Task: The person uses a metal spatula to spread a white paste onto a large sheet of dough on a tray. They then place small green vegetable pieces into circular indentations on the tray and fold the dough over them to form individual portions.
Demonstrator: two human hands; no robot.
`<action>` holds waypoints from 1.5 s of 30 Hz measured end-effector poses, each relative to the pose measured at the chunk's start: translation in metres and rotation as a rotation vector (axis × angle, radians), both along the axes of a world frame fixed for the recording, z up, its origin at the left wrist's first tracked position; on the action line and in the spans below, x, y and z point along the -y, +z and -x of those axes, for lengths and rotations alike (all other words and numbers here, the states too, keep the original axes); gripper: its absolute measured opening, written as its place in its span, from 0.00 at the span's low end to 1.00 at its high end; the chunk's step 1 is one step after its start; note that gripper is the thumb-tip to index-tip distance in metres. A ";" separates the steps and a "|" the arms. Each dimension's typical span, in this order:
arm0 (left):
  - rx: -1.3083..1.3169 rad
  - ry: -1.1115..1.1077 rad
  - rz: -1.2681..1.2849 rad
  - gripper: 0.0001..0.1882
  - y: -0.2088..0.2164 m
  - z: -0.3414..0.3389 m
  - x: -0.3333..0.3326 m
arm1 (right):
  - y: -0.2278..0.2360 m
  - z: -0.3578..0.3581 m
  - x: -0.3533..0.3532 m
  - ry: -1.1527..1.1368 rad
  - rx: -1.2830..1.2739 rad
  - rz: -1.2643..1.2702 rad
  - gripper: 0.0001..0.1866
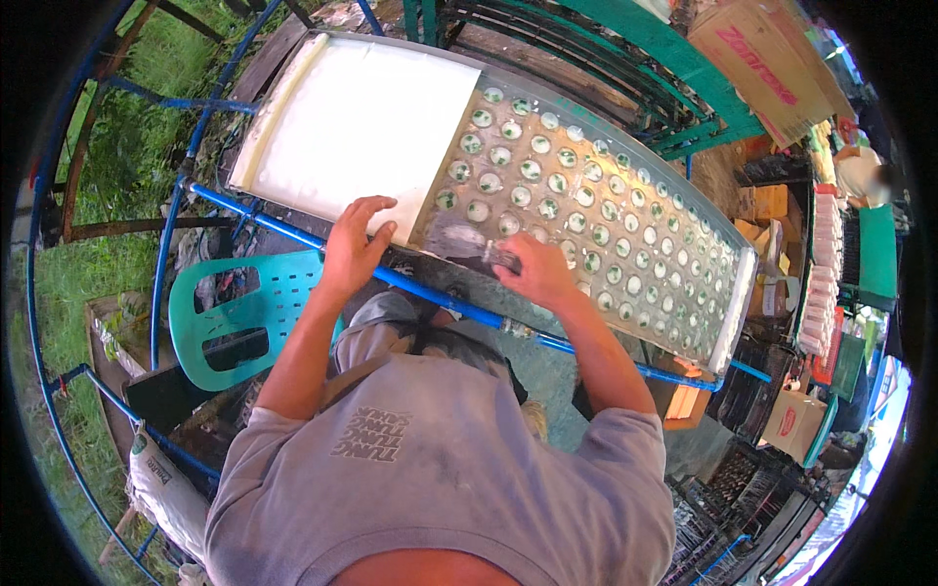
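Across the stretch from eleven to just past two o'clock of the person's chest runs a long, shallow tray [735, 322], the piece being worked on, and both hands are right up at its near side. On its left part lies a smooth white sheet [357, 117]; the rest shows row upon row of round wells [548, 208], white and green inside, set in a dull, shiny surface.

Out at eleven o'clock it's the left hand [357, 239], over the sheet's near edge, fingers loosely curved, thumb standing apart, no object visible in its grasp; whether the fingertips touch the sheet, one cannot tell. Over at one o'clock, the right hand [535, 269] has its fingers drawn in around a small greyish object [500, 257], too blurred to name, just above the wells nearest the white sheet.

Below the tray's near edge, a blue pipe [420, 285] slants from ten o'clock toward two. A turquoise plastic chair [225, 317] sits at ten, near the left forearm, and a white sack [166, 488] slumps at nine. Beyond the tray, a green slatted structure [606, 49] stands at one, a big cardboard box [767, 68] past it toward two, while grass [176, 68] fills eleven, outside the frame's bars.
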State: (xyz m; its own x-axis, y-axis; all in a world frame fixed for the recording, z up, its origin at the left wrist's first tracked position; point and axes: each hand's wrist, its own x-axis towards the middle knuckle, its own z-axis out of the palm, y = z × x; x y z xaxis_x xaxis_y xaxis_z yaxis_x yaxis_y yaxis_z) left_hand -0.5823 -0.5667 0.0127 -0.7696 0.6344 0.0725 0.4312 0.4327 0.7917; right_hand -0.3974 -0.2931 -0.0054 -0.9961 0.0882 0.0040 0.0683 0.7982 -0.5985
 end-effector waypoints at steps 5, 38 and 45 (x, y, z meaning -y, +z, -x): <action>-0.027 -0.046 0.000 0.19 -0.012 0.024 0.001 | -0.023 0.081 0.056 0.053 0.006 0.049 0.18; -0.055 -0.166 0.022 0.23 -0.029 0.065 0.007 | -0.031 0.149 0.012 -0.142 -0.021 0.017 0.23; -0.043 -0.158 0.025 0.22 -0.026 0.066 0.010 | -0.004 0.085 -0.051 -0.246 0.204 -0.052 0.24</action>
State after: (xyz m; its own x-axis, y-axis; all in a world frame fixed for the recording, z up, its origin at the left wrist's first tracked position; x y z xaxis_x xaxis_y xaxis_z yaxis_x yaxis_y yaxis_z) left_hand -0.6486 -0.5771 -0.0135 -0.6567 0.7493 0.0860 0.5287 0.3760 0.7609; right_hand -0.4828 -0.2419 -0.0097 -0.9257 0.3310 -0.1828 0.3771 0.7719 -0.5119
